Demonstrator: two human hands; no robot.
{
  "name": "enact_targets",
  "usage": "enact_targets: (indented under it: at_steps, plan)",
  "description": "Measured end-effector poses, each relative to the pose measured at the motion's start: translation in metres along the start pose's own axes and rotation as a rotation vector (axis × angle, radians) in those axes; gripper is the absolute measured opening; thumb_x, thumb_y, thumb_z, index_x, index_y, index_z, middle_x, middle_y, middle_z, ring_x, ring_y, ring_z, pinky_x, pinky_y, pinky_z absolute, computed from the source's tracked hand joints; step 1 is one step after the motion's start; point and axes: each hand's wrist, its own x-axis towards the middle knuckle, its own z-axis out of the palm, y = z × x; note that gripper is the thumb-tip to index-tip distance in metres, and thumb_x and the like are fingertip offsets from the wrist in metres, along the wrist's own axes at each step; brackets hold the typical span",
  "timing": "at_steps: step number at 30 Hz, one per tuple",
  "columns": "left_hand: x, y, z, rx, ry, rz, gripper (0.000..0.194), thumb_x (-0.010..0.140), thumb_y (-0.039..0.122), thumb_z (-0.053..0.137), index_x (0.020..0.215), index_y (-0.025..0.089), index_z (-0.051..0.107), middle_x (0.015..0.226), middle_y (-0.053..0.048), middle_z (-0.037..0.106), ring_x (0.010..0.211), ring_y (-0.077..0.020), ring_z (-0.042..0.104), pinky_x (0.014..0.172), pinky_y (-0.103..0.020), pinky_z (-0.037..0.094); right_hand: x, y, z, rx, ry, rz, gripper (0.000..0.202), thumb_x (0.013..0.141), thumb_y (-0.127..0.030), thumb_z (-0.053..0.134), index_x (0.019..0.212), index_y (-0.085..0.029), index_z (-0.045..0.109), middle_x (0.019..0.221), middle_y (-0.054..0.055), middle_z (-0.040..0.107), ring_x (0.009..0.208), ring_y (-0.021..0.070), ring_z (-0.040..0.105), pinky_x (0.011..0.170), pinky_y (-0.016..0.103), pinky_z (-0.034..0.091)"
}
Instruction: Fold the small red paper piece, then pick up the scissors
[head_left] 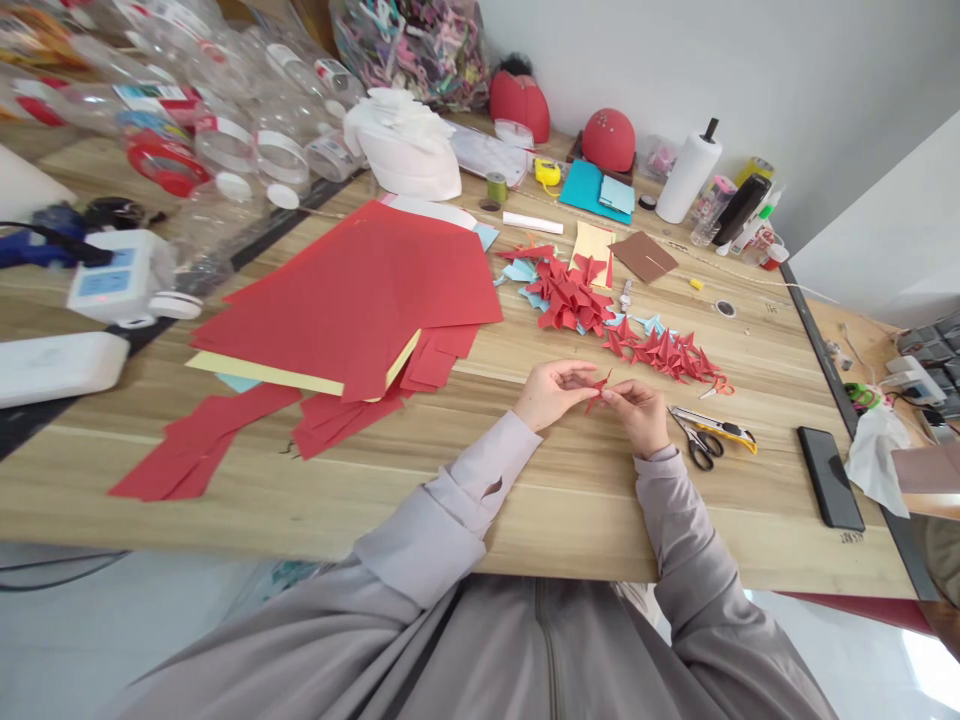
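Note:
A small folded red paper piece (598, 388) is pinched between both hands above the wooden table. My left hand (553, 393) grips its left side with thumb and fingers, and my right hand (637, 410) grips its right side. Just beyond the hands lie a heap of red folded paper pieces (574, 297) and a row of similar ones (667, 352), with some light blue ones (652, 325) among them. To the left are large red paper sheets (360, 290) and smaller red strips (202, 440). Black-handled scissors (703, 443) lie right of my right hand.
A yellow utility knife (716, 427) and a phone (829, 478) lie on the table (570, 520) at the right. Plastic bottles (225, 135) crowd the back left. A white roll (688, 178), a red pincushion (608, 140) and a yellow tape measure (547, 173) stand at the back.

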Motion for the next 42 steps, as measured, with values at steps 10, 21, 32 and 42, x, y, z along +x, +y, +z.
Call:
enact_targets:
  at_steps: [10, 21, 32, 42]
  plan:
    - [0.0018, -0.0040, -0.0021, 0.062, 0.021, 0.040, 0.031, 0.053, 0.025, 0.077, 0.080, 0.012, 0.069, 0.075, -0.007, 0.070, 0.068, -0.0164, 0.064, 0.071, -0.032, 0.052, -0.0018, -0.0019, 0.0017, -0.011, -0.037, 0.009, 0.020, 0.063, -0.037, 0.075, 0.066, -0.019, 0.066, 0.061, 0.001, 0.068, 0.058, 0.0162, 0.062, 0.061, 0.030, 0.050]
    - [0.0008, -0.0016, -0.0005, 0.112, 0.049, 0.065, 0.030, 0.052, 0.028, 0.079, 0.077, 0.013, 0.069, 0.075, -0.008, 0.072, 0.068, -0.0189, 0.066, 0.070, -0.034, 0.054, -0.0002, -0.0030, 0.0010, -0.023, -0.021, 0.025, 0.022, 0.062, -0.039, 0.075, 0.064, -0.020, 0.066, 0.060, 0.002, 0.068, 0.057, 0.0165, 0.062, 0.060, 0.031, 0.051]
    - [0.0017, -0.0008, -0.0035, 0.077, 0.039, 0.057, 0.026, 0.054, 0.027, 0.078, 0.076, 0.014, 0.070, 0.069, -0.005, 0.070, 0.065, -0.0175, 0.064, 0.068, -0.033, 0.053, -0.0018, 0.0005, 0.0035, 0.020, -0.035, 0.057, 0.023, 0.060, -0.040, 0.076, 0.065, -0.019, 0.067, 0.061, 0.002, 0.069, 0.057, 0.0166, 0.063, 0.060, 0.030, 0.051]
    - [0.0043, -0.0084, -0.0018, -0.045, -0.142, -0.043, 0.046, 0.054, 0.026, 0.078, 0.097, 0.011, 0.067, 0.081, -0.008, 0.071, 0.072, -0.0179, 0.066, 0.071, -0.033, 0.053, 0.0009, 0.0009, 0.0018, 0.062, 0.065, 0.048, 0.024, 0.060, -0.040, 0.076, 0.064, -0.019, 0.065, 0.056, 0.001, 0.067, 0.053, 0.0154, 0.061, 0.058, 0.030, 0.051]
